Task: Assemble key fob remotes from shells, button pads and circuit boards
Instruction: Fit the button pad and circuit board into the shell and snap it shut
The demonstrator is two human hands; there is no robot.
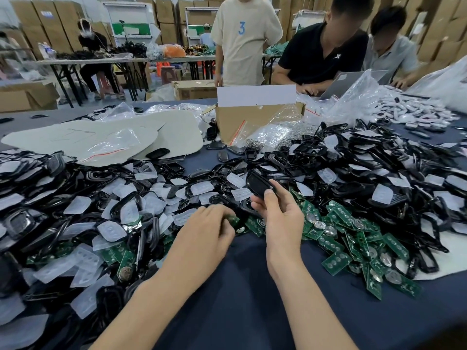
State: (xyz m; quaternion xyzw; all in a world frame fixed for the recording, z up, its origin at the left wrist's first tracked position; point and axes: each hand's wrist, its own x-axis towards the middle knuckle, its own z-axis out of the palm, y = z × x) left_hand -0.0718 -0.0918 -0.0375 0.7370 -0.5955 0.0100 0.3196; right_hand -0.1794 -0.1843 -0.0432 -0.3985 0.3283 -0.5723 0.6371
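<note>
My right hand (278, 210) grips a black key fob shell (257, 183), thumb on its face, raised just above the parts heap. My left hand (209, 226) lies palm down with curled fingers pinching a green circuit board (233, 219) at the edge of the pile. Another black shell (246, 207) lies between the two hands. Green circuit boards (353, 238) with round metal battery clips spread to the right. White translucent button pads (202, 188) are mixed among black shells (379, 173) across the dark blue table (240, 286).
A cardboard box (252, 120) stands at the table's middle back, with clear plastic bags (353, 102) beside it. Pale flat sheets (126, 135) lie at the back left. Three people stand or lean at the far side; a laptop (346, 83) sits there.
</note>
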